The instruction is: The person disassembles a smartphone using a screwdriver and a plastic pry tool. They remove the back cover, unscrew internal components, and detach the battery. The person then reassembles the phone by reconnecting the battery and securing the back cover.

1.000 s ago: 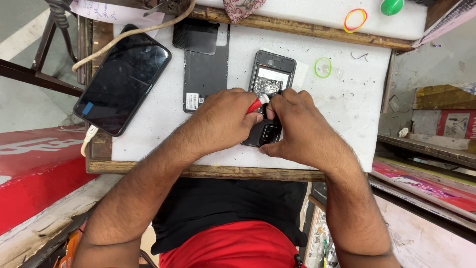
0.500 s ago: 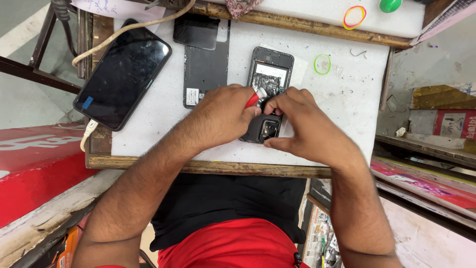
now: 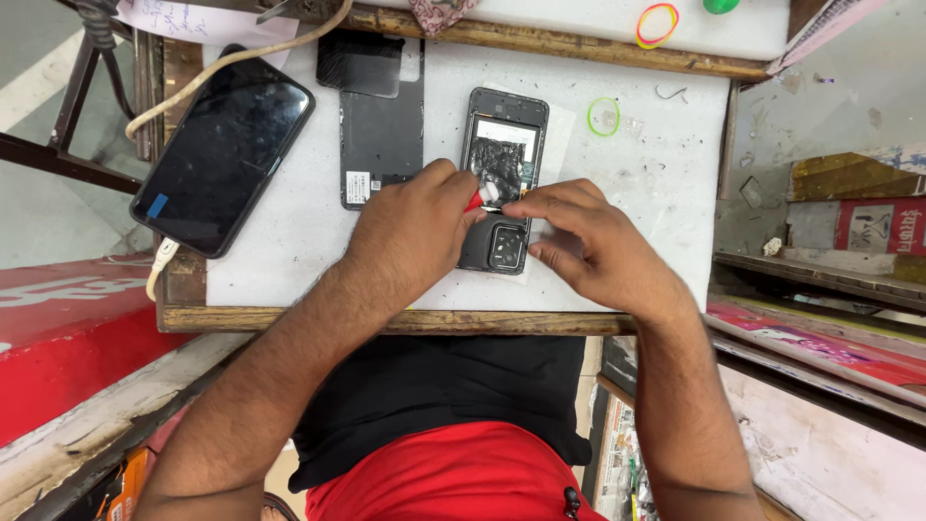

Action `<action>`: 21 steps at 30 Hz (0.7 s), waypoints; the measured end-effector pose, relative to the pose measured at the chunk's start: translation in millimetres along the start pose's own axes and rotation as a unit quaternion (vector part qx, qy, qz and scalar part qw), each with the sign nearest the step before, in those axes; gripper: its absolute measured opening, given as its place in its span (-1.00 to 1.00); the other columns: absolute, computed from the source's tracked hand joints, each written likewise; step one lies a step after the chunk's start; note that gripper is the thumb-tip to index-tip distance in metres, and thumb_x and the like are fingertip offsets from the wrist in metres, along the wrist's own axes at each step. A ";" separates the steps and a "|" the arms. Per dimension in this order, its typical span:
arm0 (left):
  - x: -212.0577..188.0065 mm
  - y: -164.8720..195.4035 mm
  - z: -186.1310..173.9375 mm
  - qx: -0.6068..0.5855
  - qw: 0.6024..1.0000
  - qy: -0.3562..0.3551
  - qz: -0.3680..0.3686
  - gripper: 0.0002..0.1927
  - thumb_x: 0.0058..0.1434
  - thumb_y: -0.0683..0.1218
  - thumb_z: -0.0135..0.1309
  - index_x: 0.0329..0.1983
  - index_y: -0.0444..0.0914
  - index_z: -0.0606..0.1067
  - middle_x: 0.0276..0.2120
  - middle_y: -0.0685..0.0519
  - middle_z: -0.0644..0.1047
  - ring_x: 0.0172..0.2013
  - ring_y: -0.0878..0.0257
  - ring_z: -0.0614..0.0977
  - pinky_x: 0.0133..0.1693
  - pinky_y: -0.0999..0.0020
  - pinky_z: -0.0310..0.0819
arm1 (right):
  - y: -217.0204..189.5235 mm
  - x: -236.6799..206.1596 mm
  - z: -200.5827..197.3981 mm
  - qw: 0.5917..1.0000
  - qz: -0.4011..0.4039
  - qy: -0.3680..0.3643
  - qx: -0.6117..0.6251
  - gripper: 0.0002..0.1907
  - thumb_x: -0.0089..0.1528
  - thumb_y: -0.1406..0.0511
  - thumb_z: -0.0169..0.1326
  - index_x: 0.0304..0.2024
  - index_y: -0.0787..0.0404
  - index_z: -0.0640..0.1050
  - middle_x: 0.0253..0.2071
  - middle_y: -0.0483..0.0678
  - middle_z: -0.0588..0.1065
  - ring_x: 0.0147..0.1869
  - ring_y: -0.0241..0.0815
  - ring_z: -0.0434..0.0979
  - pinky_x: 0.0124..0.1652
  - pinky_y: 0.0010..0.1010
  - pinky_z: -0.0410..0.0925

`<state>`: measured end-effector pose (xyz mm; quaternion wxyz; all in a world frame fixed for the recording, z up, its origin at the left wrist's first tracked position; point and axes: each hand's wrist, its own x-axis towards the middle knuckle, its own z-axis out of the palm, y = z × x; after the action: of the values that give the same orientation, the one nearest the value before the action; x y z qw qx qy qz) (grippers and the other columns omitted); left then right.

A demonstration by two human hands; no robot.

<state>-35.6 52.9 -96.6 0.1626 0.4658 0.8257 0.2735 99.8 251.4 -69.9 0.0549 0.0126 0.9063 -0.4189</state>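
An opened black phone body [image 3: 503, 145] lies back side up on the white work surface [image 3: 289, 241], its camera block near me. My left hand [image 3: 415, 227] grips a small red-handled tool [image 3: 476, 200] whose tip rests on the phone's middle. My right hand [image 3: 588, 241] lies beside it, thumb and forefinger pinched at the phone's right edge, next to the tool tip. What the fingertips pinch is too small to tell.
A black back cover [image 3: 381, 145] lies left of the opened phone, a dark panel [image 3: 362, 63] on top of it. A black phone [image 3: 224, 150] lies screen up at the far left with a white cable [image 3: 231, 68]. Green [image 3: 604, 116] and yellow-pink [image 3: 657, 25] rubber bands lie behind.
Both hands have shifted a little up the phone, uncovering the camera block. The right hand has opened off the lower phone and now pinches at its right edge.
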 end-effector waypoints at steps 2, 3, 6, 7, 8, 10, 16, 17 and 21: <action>-0.1 0.7 0.7 -0.008 1.000 -0.005 -0.009 -0.68 0.29 -0.02 0.17 -0.04 -0.36 0.52 -0.28 -0.06 0.51 -0.38 0.10 0.67 -0.36 0.20 0.62 | -2.5 -5.8 1.1 0.999 -0.013 0.021 -0.022 -0.42 0.13 0.36 0.31 0.22 0.11 0.53 0.14 0.00 0.53 0.25 0.04 0.45 0.14 -0.23 0.39; 0.1 0.8 0.8 -0.018 1.000 -0.003 -0.014 -0.68 0.28 -0.02 0.18 -0.05 -0.36 0.52 -0.28 -0.06 0.51 -0.37 0.09 0.67 -0.34 0.19 0.61 | -3.5 -8.7 2.1 0.997 -0.039 0.038 -0.045 -0.38 0.11 0.33 0.34 0.23 0.15 0.51 0.15 0.02 0.52 0.27 0.07 0.43 0.19 -0.19 0.36; 2.4 -0.1 1.9 -0.048 0.999 0.011 -0.015 -0.68 0.26 -0.03 0.20 -0.06 -0.35 0.53 -0.27 -0.06 0.52 -0.33 0.05 0.66 -0.31 0.17 0.60 | -4.4 -18.1 8.4 0.989 -0.053 0.088 -0.111 -0.27 0.07 0.22 0.39 0.27 0.23 0.48 0.19 0.04 0.49 0.28 0.13 0.40 0.23 -0.13 0.33; 3.5 -0.5 2.5 -0.057 0.998 0.018 -0.013 -0.68 0.25 -0.03 0.21 -0.06 -0.34 0.54 -0.27 -0.06 0.53 -0.32 0.03 0.66 -0.30 0.16 0.59 | -3.3 -20.3 10.8 0.985 -0.047 0.104 -0.132 -0.22 0.06 0.18 0.40 0.29 0.25 0.48 0.21 0.05 0.48 0.28 0.15 0.39 0.23 -0.12 0.34; 5.1 -1.0 3.4 -0.059 0.998 0.018 -0.012 -0.69 0.26 -0.03 0.21 -0.08 -0.34 0.54 -0.27 -0.06 0.53 -0.31 0.03 0.66 -0.30 0.16 0.59 | -0.8 -21.3 11.7 0.983 -0.048 0.106 -0.139 -0.22 0.04 0.16 0.41 0.28 0.25 0.48 0.22 0.04 0.47 0.28 0.15 0.39 0.23 -0.11 0.34; 9.1 -1.6 5.4 -0.063 0.998 0.017 -0.006 -0.73 0.28 -0.03 0.22 -0.12 -0.34 0.55 -0.27 -0.06 0.53 -0.30 0.01 0.65 -0.29 0.15 0.59 | 5.3 -22.5 13.0 0.981 -0.048 0.113 -0.153 -0.20 0.02 0.13 0.41 0.26 0.23 0.49 0.24 0.02 0.46 0.27 0.15 0.39 0.22 -0.11 0.35; 22.8 3.7 11.0 -0.059 0.998 -0.018 -0.016 -0.71 0.29 -0.01 0.21 -0.09 -0.32 0.55 -0.24 -0.03 0.54 -0.30 0.06 0.67 -0.30 0.20 0.60 | 24.3 -22.5 6.6 0.978 -0.035 0.111 -0.173 -0.27 -0.01 0.08 0.44 0.15 0.21 0.54 0.23 -0.03 0.45 0.27 0.12 0.37 0.22 -0.03 0.30; 24.4 5.5 11.4 -0.058 0.998 -0.027 -0.010 -0.66 0.25 0.00 0.23 -0.07 -0.33 0.54 -0.24 -0.05 0.52 -0.31 0.06 0.67 -0.30 0.19 0.60 | 26.4 -22.2 4.8 0.980 -0.031 0.108 -0.165 -0.28 -0.01 0.08 0.44 0.14 0.21 0.54 0.24 -0.02 0.44 0.29 0.12 0.36 0.22 -0.03 0.27; 29.4 11.3 11.6 -0.070 0.993 -0.085 -0.036 -0.58 0.20 0.03 0.24 -0.01 -0.34 0.51 -0.22 -0.05 0.48 -0.30 0.11 0.66 -0.30 0.21 0.60 | 30.4 -20.8 0.1 0.989 0.001 0.094 -0.118 -0.29 -0.03 0.09 0.44 0.10 0.19 0.53 0.27 -0.02 0.43 0.34 0.12 0.33 0.23 -0.03 0.19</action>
<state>-36.8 86.3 -99.5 0.2739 0.4443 0.8042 0.2842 122.5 271.5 -90.7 -0.0290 0.0464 0.9505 -0.3060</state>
